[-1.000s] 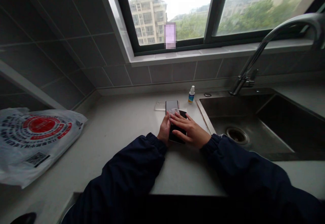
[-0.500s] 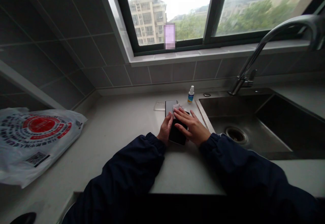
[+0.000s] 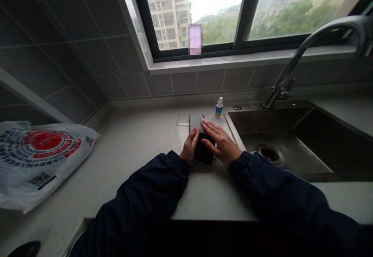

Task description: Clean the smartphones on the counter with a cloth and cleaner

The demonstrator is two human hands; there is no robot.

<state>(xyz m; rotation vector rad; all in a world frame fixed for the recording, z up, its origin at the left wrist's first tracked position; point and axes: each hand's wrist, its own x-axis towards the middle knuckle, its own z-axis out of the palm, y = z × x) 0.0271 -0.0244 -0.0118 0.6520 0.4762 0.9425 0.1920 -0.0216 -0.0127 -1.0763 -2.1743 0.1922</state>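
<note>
My left hand (image 3: 190, 146) is wrapped round a black smartphone (image 3: 204, 152), its thumb along the left edge and some fingertips showing on the far side. The phone is tilted above the counter, with pale window light reflected on its upper screen. My right hand (image 3: 222, 141) lies across the upper right of the screen and presses a small white tissue (image 3: 202, 122) against it under the fingertips. Most of the tissue is hidden by those fingers. Behind the phone, a clear plastic phone case (image 3: 182, 120) lies on the counter. A small white bottle (image 3: 219, 108) with a blue and yellow label stands upright behind my right hand.
To the right is a steel sink (image 3: 305, 140) with a curved chrome faucet (image 3: 279, 82). A white plastic bag (image 3: 67, 144) with red and black print lies on the counter (image 3: 136, 140) at the left. A tiled wall and window are behind.
My right fingers have slid slightly across the upper screen, and less of the tissue shows now. The left hand keeps its hold on the phone. The camera view has shifted very slightly.
</note>
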